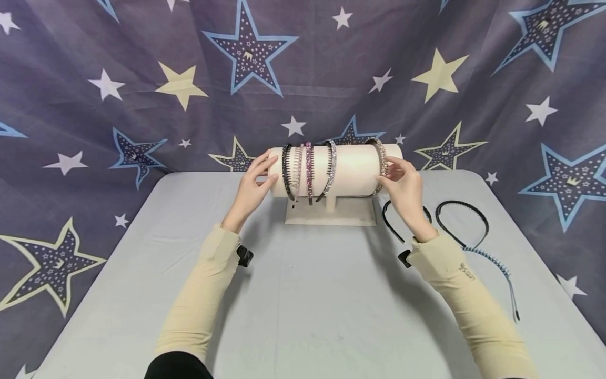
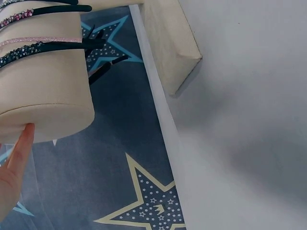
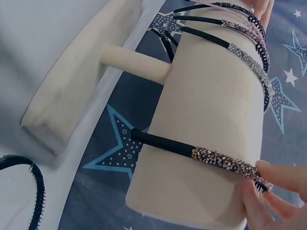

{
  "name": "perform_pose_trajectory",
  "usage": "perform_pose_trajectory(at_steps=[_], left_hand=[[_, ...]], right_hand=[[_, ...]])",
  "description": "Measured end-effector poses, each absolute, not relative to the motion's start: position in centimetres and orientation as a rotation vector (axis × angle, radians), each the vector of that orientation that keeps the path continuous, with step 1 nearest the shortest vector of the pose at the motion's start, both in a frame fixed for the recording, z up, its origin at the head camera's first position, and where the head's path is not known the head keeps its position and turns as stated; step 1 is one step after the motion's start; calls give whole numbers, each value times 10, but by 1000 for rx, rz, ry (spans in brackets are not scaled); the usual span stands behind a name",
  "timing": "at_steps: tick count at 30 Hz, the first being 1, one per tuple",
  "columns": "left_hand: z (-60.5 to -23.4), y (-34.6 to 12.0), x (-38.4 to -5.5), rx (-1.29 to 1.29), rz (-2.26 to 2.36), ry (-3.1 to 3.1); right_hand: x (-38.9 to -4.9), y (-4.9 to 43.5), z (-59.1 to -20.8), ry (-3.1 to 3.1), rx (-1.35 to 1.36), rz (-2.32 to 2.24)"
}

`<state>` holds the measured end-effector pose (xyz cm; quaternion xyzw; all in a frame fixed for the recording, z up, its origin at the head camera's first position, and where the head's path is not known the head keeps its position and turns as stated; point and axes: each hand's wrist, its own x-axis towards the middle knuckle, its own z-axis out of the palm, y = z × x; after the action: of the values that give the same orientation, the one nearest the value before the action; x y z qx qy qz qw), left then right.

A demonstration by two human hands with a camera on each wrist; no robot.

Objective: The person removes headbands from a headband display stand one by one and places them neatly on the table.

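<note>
A cream display roll [image 1: 357, 171] lies sideways on its stand [image 1: 303, 217] at the table's back. My left hand [image 1: 250, 190] touches the roll's left end with its fingers straight; in the left wrist view a fingertip [image 2: 29, 128] rests against the flat end face. Near the right end, my right hand [image 1: 407, 192] pinches a headband with gold-brown sparkling stones [image 3: 220, 159] between thumb and fingers. That headband sits around the roll. Toward the left are a black headband [image 1: 286, 173], a thin pale pink one [image 1: 296, 168], a pink-stoned one [image 1: 310, 168] and a silver-stoned one [image 1: 332, 163].
To the right of the stand, two black headbands lie on the table, one partly behind my right arm [image 1: 392, 230] and another [image 1: 456, 202] farther right. A blue headband [image 1: 494, 260] lies in front of them. A star-patterned cloth [image 1: 303, 68] hangs behind the table [image 1: 293, 305].
</note>
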<state>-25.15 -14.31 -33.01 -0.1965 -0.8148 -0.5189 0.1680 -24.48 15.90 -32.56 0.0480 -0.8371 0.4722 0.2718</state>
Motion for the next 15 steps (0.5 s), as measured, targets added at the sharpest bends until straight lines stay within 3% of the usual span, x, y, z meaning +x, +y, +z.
perform_pose_trajectory(at_steps=[15], left_hand=[[-328,-146,-246,-547,-1419,-2334]], right_hand=[[-245,165,-329,-2245,106,1195]])
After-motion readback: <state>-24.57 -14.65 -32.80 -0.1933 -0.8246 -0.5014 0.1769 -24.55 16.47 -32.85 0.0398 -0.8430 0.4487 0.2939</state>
